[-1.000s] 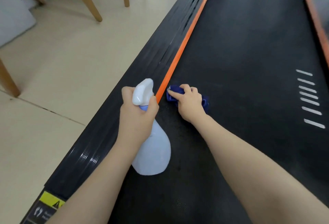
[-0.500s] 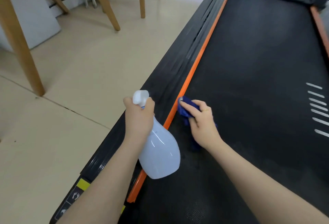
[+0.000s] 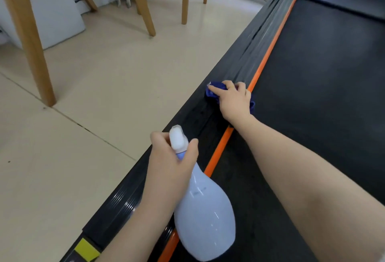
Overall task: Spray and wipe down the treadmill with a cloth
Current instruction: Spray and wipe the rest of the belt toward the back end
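Observation:
The treadmill [image 3: 325,86] has a black belt, an orange stripe and a ribbed black side rail on its left. My right hand [image 3: 235,101] holds a bunched blue cloth [image 3: 214,93] down on that side rail, left of the orange stripe. My left hand [image 3: 173,157] grips the neck of a white spray bottle [image 3: 204,211], held tilted above the rail and stripe nearer to me. The bottle's nozzle points away from me.
Beige tiled floor [image 3: 93,116] lies to the left of the treadmill. Several wooden furniture legs [image 3: 31,49] stand on it at the back left. A yellow warning sticker [image 3: 86,250] marks the rail's near end. Cables run along the far wall.
My right hand has slid the cloth from the belt's edge across the orange stripe onto the side rail and farther away from me. The left hand keeps the bottle.

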`<state>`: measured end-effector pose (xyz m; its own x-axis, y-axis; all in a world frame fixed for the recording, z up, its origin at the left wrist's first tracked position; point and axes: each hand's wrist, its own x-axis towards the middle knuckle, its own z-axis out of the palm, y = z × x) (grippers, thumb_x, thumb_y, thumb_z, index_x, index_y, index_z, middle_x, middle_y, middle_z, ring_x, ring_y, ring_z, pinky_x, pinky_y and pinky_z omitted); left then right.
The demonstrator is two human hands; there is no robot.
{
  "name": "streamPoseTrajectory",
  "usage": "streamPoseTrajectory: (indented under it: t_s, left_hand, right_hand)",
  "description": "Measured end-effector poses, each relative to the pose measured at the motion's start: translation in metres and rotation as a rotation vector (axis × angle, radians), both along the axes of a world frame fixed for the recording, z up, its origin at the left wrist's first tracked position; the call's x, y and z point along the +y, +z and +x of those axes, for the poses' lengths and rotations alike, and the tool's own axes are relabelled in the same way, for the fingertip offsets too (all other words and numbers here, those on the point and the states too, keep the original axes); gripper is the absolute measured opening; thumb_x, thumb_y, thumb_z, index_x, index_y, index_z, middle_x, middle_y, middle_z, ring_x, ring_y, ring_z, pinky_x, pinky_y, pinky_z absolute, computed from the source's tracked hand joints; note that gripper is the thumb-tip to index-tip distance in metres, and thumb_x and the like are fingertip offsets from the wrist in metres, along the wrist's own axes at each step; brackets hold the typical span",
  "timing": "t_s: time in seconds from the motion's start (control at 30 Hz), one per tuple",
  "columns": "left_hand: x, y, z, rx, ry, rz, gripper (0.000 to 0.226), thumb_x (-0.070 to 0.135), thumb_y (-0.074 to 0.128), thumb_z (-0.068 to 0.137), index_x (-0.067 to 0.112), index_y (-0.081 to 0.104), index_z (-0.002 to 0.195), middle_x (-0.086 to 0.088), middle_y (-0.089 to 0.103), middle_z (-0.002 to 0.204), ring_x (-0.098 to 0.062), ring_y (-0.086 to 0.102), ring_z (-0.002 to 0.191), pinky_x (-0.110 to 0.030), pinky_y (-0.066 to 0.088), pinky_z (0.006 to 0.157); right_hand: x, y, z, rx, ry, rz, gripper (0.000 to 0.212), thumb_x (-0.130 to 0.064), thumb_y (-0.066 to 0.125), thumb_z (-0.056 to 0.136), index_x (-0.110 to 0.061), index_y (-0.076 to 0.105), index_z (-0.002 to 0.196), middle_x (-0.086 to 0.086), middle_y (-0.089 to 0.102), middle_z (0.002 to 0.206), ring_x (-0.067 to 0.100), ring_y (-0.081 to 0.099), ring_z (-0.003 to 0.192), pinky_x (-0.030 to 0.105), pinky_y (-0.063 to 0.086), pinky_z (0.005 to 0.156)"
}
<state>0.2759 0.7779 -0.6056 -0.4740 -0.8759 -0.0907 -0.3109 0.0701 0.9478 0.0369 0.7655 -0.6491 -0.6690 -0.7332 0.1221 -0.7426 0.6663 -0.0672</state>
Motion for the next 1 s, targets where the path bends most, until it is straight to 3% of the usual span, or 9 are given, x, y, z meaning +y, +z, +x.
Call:
streamPoseTrajectory:
  t_s: [0.13,0.3,0.43,0.53,0.6,0.7,0.87,0.93,1.0]
  left_hand:
    - [-0.003,-0.017,-0.004,0.035,0.072,0.034,0.029,0.035,0.063,0.082,0.029,0.035,0.083,0.008,0.055,0.083,0.0,0.055,0.068,-0.011,0.037,0.05]
    - [0.003,-0.017,-0.003,0.063,0.089,0.027,0.03,0.029,0.069,0.079,0.027,0.039,0.083,0.011,0.054,0.079,0.011,0.053,0.065,-0.005,0.039,0.053]
    - [0.009,-0.007,0.006,0.105,0.141,0.023,0.03,0.021,0.068,0.081,0.027,0.039,0.082,0.013,0.051,0.077,0.013,0.053,0.063,-0.005,0.04,0.054]
    - [0.013,-0.002,0.016,0.131,0.153,-0.011,0.026,0.021,0.065,0.085,0.028,0.039,0.082,0.014,0.05,0.075,0.013,0.052,0.064,-0.005,0.04,0.055]
    - [0.015,-0.002,0.021,0.147,0.159,-0.011,0.024,0.022,0.063,0.086,0.028,0.039,0.082,0.015,0.051,0.074,0.013,0.052,0.064,-0.005,0.04,0.056]
    - [0.02,-0.004,0.023,0.176,0.165,0.042,0.02,0.027,0.059,0.088,0.032,0.04,0.085,0.023,0.054,0.077,0.014,0.051,0.065,-0.006,0.04,0.057]
    - [0.019,-0.013,0.028,0.199,0.102,0.165,0.007,0.031,0.052,0.094,0.032,0.047,0.098,0.01,0.056,0.102,0.005,0.055,0.089,-0.019,0.041,0.074]
    - [0.023,-0.014,0.024,0.202,0.06,0.18,0.018,0.034,0.051,0.094,0.026,0.052,0.11,0.004,0.057,0.114,0.0,0.056,0.1,-0.015,0.04,0.078]
    - [0.027,-0.011,0.014,0.196,0.006,0.148,0.027,0.034,0.052,0.093,0.02,0.053,0.116,0.004,0.055,0.115,0.011,0.054,0.093,-0.004,0.039,0.073]
  right_hand:
    - [-0.017,-0.007,0.005,0.012,0.019,-0.022,0.053,-0.014,0.036,0.096,-0.045,0.035,0.139,0.0,0.027,0.149,0.035,0.028,0.124,0.04,0.022,0.102]
    - [0.012,-0.015,0.062,-0.088,0.362,-0.089,0.049,-0.015,0.042,0.093,-0.045,0.047,0.132,-0.005,0.037,0.144,0.031,0.032,0.12,0.035,0.024,0.093]
    - [0.03,-0.004,0.113,-0.247,0.625,-0.108,0.035,-0.009,0.052,0.086,-0.017,0.065,0.118,0.001,0.047,0.135,0.023,0.026,0.116,0.039,0.028,0.097]
    - [0.033,-0.005,0.101,-0.264,0.807,-0.036,0.039,-0.006,0.049,0.076,-0.018,0.071,0.106,0.009,0.057,0.127,0.041,0.042,0.111,0.052,0.038,0.088]
    - [0.023,-0.012,0.077,-0.195,0.578,-0.11,0.048,-0.008,0.047,0.08,-0.029,0.064,0.119,0.007,0.053,0.132,0.041,0.045,0.109,0.049,0.038,0.09]
    - [0.024,-0.013,0.068,-0.148,0.229,-0.103,0.049,-0.014,0.039,0.095,-0.042,0.045,0.135,-0.001,0.034,0.147,0.033,0.032,0.123,0.039,0.027,0.099]
    - [0.112,-0.03,0.121,-0.17,0.563,-0.095,0.051,-0.011,0.047,0.082,-0.036,0.054,0.126,0.006,0.05,0.132,0.038,0.045,0.102,0.039,0.031,0.083]
    - [0.15,-0.034,0.128,-0.229,0.524,-0.044,0.049,-0.018,0.038,0.085,-0.039,0.05,0.127,0.006,0.05,0.131,0.036,0.047,0.101,0.041,0.036,0.082]
    - [0.164,-0.028,0.111,-0.237,0.425,-0.004,0.049,-0.015,0.041,0.087,-0.039,0.054,0.127,0.007,0.05,0.133,0.038,0.046,0.104,0.044,0.037,0.083]
